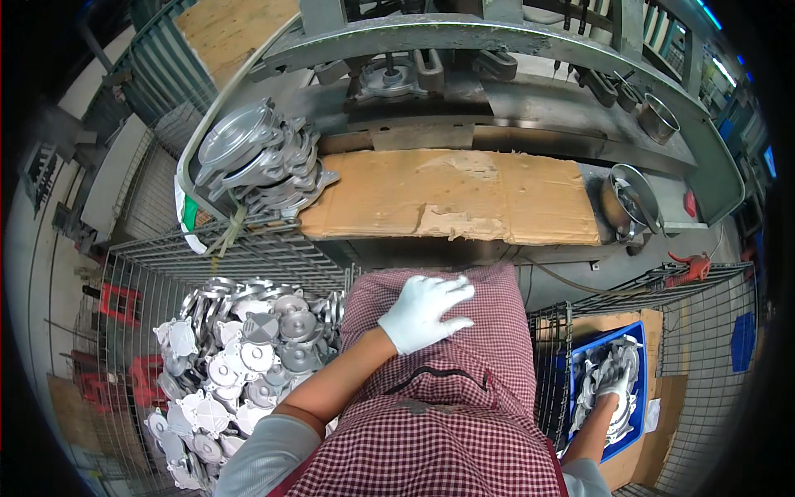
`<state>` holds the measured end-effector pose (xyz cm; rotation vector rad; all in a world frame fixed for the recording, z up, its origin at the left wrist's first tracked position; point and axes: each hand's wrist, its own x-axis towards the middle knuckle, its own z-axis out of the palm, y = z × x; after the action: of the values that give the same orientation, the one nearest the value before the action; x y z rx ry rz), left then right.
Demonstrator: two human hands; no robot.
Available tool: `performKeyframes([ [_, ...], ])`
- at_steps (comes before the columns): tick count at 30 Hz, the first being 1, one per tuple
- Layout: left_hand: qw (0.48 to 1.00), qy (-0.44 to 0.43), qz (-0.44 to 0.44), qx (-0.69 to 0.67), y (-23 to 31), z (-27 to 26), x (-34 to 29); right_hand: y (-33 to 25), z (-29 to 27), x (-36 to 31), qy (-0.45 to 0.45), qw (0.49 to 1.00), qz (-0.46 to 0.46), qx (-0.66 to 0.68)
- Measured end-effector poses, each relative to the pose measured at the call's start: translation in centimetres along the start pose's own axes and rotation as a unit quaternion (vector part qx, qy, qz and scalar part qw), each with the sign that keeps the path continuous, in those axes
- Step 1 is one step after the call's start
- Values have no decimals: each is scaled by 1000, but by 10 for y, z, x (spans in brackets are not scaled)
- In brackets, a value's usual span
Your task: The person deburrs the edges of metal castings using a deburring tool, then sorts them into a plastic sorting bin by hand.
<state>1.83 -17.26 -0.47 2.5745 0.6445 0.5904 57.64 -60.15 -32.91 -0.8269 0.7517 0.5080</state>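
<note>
My left hand (426, 313), in a white glove, rests over the checked apron (464, 398) on my lap. Its fingers are stretched out and hold nothing. On the right, my right hand (614, 383), gloved too, reaches down into a blue bin (636, 414). Grey metal castings (590, 374) lie in that bin around the hand. Its fingers are smeared and mingle with the parts, so whether it grips one is not clear. Left of my lap, a wire cage holds a heap of round metal castings (257, 356).
A stack of castings (257, 157) stands at the bench's left, beside a flat cardboard sheet (464, 195). To the right are a metal pot (628, 199) and a smaller metal cup (658, 118). Behind them runs a machine with a clamped casting (389, 76). Wire mesh (708, 331) flanks me.
</note>
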Motion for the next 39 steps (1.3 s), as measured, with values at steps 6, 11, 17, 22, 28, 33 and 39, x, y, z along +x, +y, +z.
performKeyframes([
  [6, 999, 13, -34, -39, -8, -5, -2, 74, 181, -174, -112, 808, -349, -461],
  [11, 992, 125, -15, 22, -19, -26, 5, 89, 291, -271, -147, 296, -827, -456],
  [17, 955, 277, -19, 102, -43, -94, 8, 81, 352, -263, -147, 214, -841, -475],
  [22, 934, 323, -92, 119, -63, -122, 7, 83, 359, -262, -114, 234, -868, -423],
  [28, 950, 280, -106, 83, -104, -86, 45, 80, 379, -276, -159, 478, -761, -408],
  [33, 930, 239, -243, 140, -127, -47, 78, 75, 375, -275, -30, 328, -770, -546],
  [39, 921, 256, -246, 158, -132, -40, 78, 81, 376, -277, -47, 404, -764, -501],
])
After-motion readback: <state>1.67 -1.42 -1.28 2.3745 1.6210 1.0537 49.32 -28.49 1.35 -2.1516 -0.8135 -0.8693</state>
